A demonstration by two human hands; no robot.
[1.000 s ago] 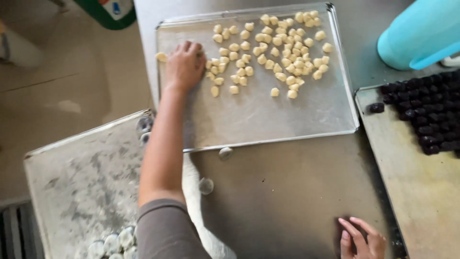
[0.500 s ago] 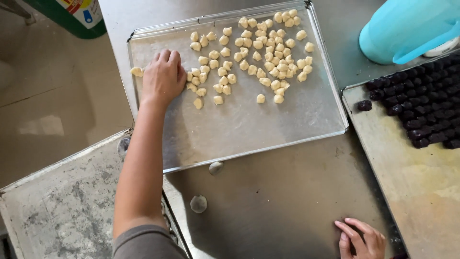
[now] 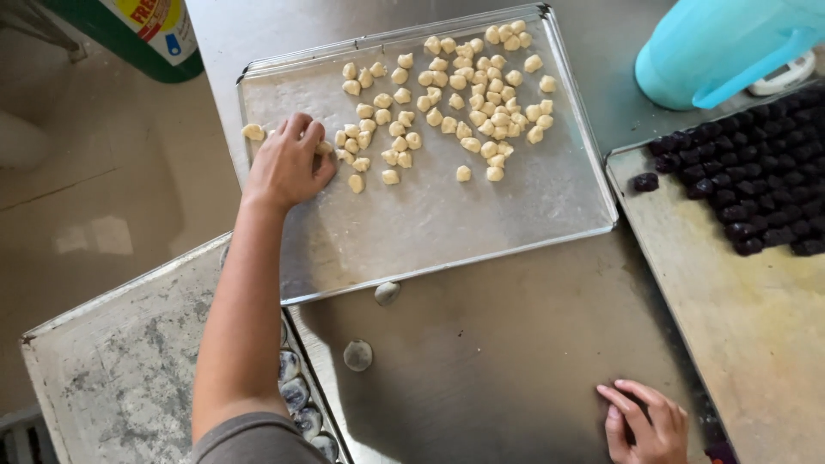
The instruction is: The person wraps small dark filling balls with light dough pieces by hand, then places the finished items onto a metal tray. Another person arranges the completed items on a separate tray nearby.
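Left hand (image 3: 288, 163) closes its fingers on pale dough pieces (image 3: 447, 103) at the left of the metal tray (image 3: 447, 232), right hand (image 3: 644, 421) flat and spread on the counter (image 3: 498, 344) — risk: 1 stray piece (image 3: 253, 131) at the rim could be knocked off.

A bakery kitchen: steel counter (image 3: 481, 361), metal tray (image 3: 447, 223) of dough pieces (image 3: 464, 94), dark balls (image 3: 756, 189) at 3 o'clock

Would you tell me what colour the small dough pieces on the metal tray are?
Pale cream-yellow dough pieces, clearest in the head view.
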